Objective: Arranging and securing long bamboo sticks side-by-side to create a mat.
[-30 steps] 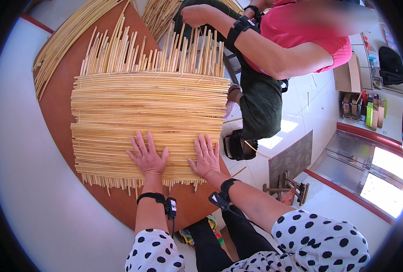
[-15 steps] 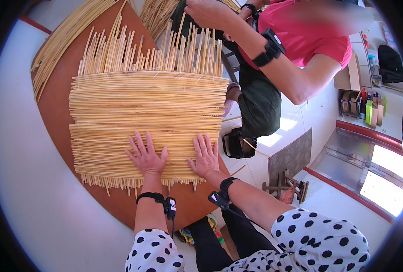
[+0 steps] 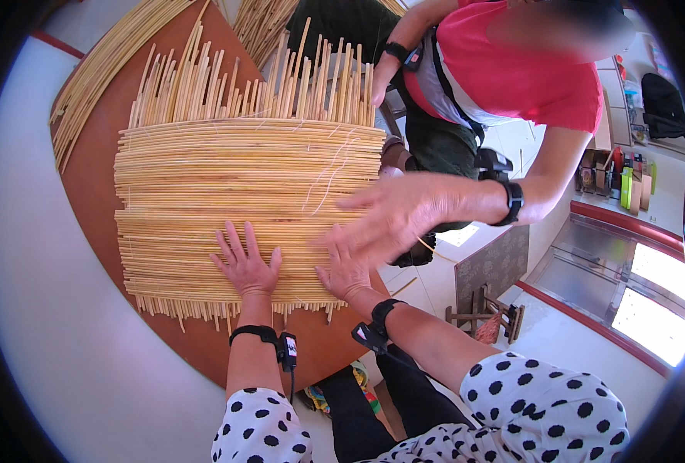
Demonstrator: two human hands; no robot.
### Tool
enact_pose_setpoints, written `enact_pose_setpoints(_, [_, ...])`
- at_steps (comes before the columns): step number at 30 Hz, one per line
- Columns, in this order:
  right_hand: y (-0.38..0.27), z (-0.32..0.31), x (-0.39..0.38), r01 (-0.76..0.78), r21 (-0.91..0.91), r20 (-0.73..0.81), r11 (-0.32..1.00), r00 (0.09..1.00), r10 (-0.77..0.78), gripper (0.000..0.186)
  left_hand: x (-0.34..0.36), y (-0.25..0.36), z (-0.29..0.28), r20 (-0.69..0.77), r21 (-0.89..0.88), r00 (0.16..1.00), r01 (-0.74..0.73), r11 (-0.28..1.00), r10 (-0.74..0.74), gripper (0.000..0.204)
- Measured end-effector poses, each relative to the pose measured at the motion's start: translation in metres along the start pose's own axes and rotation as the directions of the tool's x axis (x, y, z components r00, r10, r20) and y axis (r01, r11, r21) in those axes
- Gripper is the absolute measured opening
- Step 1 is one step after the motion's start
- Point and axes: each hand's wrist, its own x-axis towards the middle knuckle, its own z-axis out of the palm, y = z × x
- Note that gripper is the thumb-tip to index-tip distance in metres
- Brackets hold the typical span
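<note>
A woven mat of pale yellow sticks [image 3: 204, 177] lies across a brown board [image 3: 103, 201], its upper part showing upright stick ends of uneven length. My left hand [image 3: 245, 266] rests flat on the mat's lower middle, fingers spread. To its right, my right hand [image 3: 345, 274] lies on the mat with fingers apart, partly hidden under the co-worker's blurred hand [image 3: 396, 212], which reaches in from the right. Loose white thread [image 3: 323, 185] crosses the mat near that hand.
The co-worker in a pink top [image 3: 512, 77] is at the upper right. Long loose sticks [image 3: 103, 77] lie at the upper left. Beyond are a patterned grey board [image 3: 490, 266], a wooden stand [image 3: 481, 316], a dark bag [image 3: 663, 104] and small goods on a shelf [image 3: 628, 185].
The co-worker's hand has swept down from above the upright sticks to over my right hand, and white thread now trails across the mat. My hands have barely moved.
</note>
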Motion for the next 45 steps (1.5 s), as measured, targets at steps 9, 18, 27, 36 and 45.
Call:
enact_pose_setpoints(9, [-0.002,-0.013,0.000,-0.020,-0.048,0.065,0.999,0.998,0.023,0.080,-0.001,0.001,0.003,-0.005,0.009,1.000,-0.007,1.000,0.007,0.086])
enact_pose_setpoints(18, [0.000,-0.012,-0.002,-0.012,-0.048,0.064,0.999,0.998,0.015,0.080,-0.002,0.002,0.003,0.033,0.009,0.999,0.004,1.000,-0.004,0.087])
enact_pose_setpoints(27, [0.002,-0.012,0.000,-0.017,-0.036,0.064,0.999,0.998,0.019,0.082,-0.001,0.005,0.003,0.037,-0.009,0.999,0.015,1.000,-0.014,0.087])
enact_pose_setpoints(36, [0.002,-0.013,0.001,-0.017,-0.032,0.066,0.999,0.998,0.020,0.083,0.000,0.006,0.001,0.063,-0.003,0.998,0.022,1.000,-0.022,0.087])
enact_pose_setpoints(45, [0.003,-0.012,0.001,-0.015,-0.032,0.059,0.999,0.998,0.017,0.082,0.000,0.005,0.004,0.027,0.003,1.000,0.001,1.000,-0.001,0.088])
